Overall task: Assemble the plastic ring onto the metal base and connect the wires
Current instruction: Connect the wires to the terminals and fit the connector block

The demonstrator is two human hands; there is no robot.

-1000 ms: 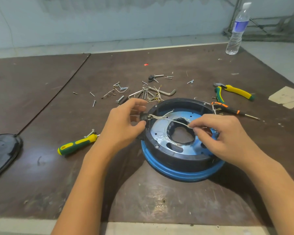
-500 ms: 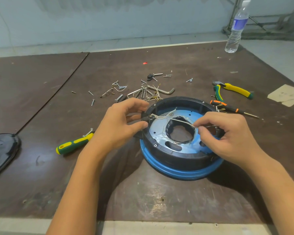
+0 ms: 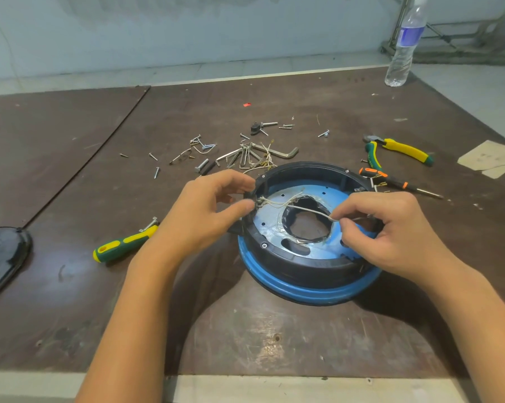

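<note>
A black plastic ring (image 3: 292, 258) sits on the blue metal base (image 3: 312, 293) in the middle of the brown table. Thin white wires (image 3: 286, 202) run across the base's central opening from the ring's left wall. My left hand (image 3: 204, 216) pinches the ring's left edge where the wires attach, thumb and forefinger on either side. My right hand (image 3: 396, 234) pinches the far end of one wire between thumb and forefinger, over the right part of the base, and covers the ring's right rim.
Loose screws and hex keys (image 3: 245, 157) lie behind the ring. Yellow-green pliers (image 3: 396, 151) and an orange-black screwdriver (image 3: 391, 180) lie at the right, a green-yellow screwdriver (image 3: 123, 245) at the left. A black cover (image 3: 1, 257) sits at the left edge, a water bottle (image 3: 404, 48) far right.
My right hand has drawn the wire end a little to the right and toward me. My left hand has stayed on the ring's left edge.
</note>
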